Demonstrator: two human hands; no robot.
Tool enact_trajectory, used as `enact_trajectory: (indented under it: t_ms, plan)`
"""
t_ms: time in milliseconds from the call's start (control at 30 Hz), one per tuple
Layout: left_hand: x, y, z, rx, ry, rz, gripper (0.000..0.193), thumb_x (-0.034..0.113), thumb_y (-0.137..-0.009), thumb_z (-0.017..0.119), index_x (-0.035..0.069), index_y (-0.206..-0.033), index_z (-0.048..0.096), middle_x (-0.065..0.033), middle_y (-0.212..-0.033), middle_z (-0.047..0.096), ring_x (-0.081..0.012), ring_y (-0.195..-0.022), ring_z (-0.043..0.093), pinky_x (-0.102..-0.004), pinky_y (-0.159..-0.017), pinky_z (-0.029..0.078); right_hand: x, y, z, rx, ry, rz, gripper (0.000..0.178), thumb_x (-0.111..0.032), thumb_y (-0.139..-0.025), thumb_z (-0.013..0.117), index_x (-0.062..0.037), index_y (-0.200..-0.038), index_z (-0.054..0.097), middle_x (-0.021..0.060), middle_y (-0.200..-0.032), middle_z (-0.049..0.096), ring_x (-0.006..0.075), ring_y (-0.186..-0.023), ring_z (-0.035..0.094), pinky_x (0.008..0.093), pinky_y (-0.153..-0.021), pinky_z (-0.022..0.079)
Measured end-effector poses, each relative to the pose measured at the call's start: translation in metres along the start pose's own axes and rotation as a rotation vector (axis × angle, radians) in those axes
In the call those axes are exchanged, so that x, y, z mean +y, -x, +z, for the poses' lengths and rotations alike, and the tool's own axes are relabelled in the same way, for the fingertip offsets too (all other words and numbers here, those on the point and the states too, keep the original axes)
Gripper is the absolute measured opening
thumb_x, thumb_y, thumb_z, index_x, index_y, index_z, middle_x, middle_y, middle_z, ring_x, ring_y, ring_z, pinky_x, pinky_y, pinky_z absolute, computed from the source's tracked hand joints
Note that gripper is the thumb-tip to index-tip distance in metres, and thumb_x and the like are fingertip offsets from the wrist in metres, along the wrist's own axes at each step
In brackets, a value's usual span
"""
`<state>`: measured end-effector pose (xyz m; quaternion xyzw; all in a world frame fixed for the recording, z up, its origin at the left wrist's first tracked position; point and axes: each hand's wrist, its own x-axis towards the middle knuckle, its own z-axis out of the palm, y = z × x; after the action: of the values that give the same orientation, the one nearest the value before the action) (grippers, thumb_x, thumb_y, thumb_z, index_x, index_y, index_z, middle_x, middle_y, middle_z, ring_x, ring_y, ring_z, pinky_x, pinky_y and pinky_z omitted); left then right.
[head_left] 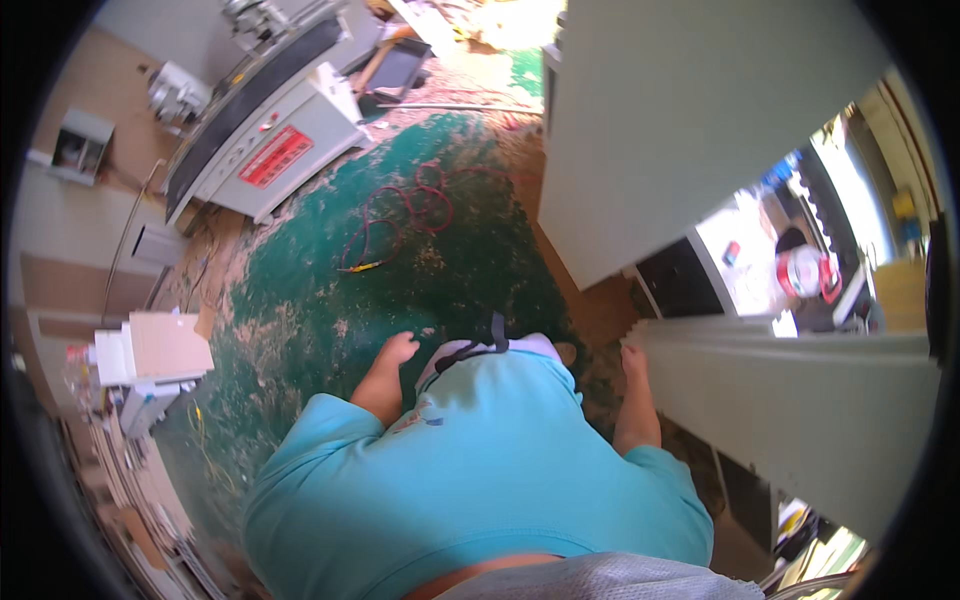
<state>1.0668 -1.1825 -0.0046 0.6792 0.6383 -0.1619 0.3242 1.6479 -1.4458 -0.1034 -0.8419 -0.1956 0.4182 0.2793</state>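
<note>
One long grey-white panel [790, 410]: ran along the right side, its left end at the right hand [633, 362]. Seemed to touch there; could not tell how far closed, or whether gripping. Left hand [399, 350]: hung well apart over the green floor [480, 270], loosely half-open, with nothing seen in it. Farther out, saw a looped red hose [430, 230], a taller grey panel [690, 130], stacked boards [170, 345] and a white machine [338, 115].
</note>
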Motion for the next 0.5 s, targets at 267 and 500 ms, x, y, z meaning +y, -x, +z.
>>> enact_trajectory:
  t_ms: [267, 500]
  plan:
    - [-0.318, 0.138, 0.048, 0.334, 0.098, -0.564, 0.035, 0.028, -0.088, 0.051, 0.000, -0.093, 0.072, -0.0226, -0.105, 0.068, -0.0411, -0.101, 0.064, -0.0502, -0.085, 0.051, -0.148, -0.065, 0.135, -0.192, 1.341, -0.709, 0.019, -0.010, -0.088, 0.060, -0.0074, -0.102, 0.072, 0.0120, -0.097, 0.072, 0.0288, -0.093, 0.070, 0.0370, -0.078, 0.057]
    - [-0.308, 0.118, 0.117, 0.390, 0.845, -0.453, 0.043, 0.035, -0.085, 0.058, 0.007, -0.116, 0.067, -0.0197, -0.114, 0.066, -0.0369, -0.103, 0.065, -0.0458, -0.087, 0.052, -0.304, -0.046, 0.372, -1.063, 1.013, -0.895, 0.018, -0.018, -0.091, 0.049, -0.0050, -0.087, 0.061, 0.0099, -0.083, 0.065, 0.0190, -0.065, 0.059, 0.0345, -0.054, 0.046]
